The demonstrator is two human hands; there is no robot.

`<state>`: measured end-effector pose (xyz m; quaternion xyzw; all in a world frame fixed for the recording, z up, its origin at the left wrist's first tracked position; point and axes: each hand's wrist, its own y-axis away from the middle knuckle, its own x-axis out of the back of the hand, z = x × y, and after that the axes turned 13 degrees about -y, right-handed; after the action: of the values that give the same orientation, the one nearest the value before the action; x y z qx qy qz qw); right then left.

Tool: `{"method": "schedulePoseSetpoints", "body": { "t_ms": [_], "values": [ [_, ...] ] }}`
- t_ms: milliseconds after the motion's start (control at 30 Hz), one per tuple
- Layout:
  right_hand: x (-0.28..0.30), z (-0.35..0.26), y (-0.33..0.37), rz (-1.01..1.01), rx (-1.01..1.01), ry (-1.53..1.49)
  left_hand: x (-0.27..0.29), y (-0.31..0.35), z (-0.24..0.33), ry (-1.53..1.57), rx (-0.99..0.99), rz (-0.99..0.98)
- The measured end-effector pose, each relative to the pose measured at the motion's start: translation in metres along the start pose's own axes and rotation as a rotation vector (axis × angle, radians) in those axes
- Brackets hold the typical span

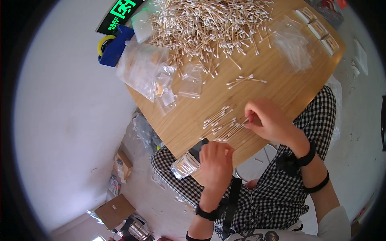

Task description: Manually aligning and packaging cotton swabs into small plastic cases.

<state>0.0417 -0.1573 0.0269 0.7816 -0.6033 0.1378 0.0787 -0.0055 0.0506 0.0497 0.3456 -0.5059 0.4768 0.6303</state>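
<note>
My right hand (265,120) pinches thumb and fingers at the ends of some cotton swabs (231,131) lying in a loose, roughly parallel row near the table's front edge. A smaller group of swabs (217,115) lies just behind them. My left hand (216,162) is at the table edge, fingers bent downward and close together; its fingertips and anything in them are hidden. Beside it, on the left, sits a clear packet of cotton swabs (185,165), with a flat black object (198,149) partly behind the hand.
A large heap of loose swabs (209,28) covers the table's far part. Clear plastic bags (140,66) and a blue tape dispenser (114,47) are at left. Another clear bag (293,46) and three small swab boxes (317,29) lie far right. A few crossed swabs (246,80) lie mid-table.
</note>
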Motion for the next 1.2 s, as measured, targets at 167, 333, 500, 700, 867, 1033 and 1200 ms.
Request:
{"method": "schedulePoseSetpoints", "body": {
  "t_ms": [167, 333, 500, 700, 867, 1033, 1200],
  "values": [
    [0.007, 0.005, 0.002, 0.172, -0.047, -0.226, -0.018, -0.011, 0.013, 0.046, 0.044, 0.107],
    [0.0, 0.001, -0.002, 0.229, -0.021, -0.211, -0.021, -0.02, 0.004, 0.209, 0.248, 0.34],
    [-0.018, 0.015, -0.011, 0.35, 0.078, -0.468, -0.029, -0.005, -0.013, 0.823, 0.625, 0.531],
    [-0.024, 0.013, -0.015, 0.283, 0.09, -0.72, -0.037, -0.009, -0.005, 1.039, 0.593, 0.509],
    [-0.037, 0.016, -0.015, 0.278, 0.142, -0.757, -0.037, -0.02, 0.014, 1.13, 0.518, 0.475],
    [-0.045, 0.013, -0.014, 0.275, 0.134, -0.722, -0.042, -0.025, 0.016, 1.151, 0.454, 0.464],
    [-0.05, 0.01, -0.016, 0.297, 0.116, -0.83, -0.043, -0.031, 0.02, 1.155, 0.417, 0.468]
  ]
}}
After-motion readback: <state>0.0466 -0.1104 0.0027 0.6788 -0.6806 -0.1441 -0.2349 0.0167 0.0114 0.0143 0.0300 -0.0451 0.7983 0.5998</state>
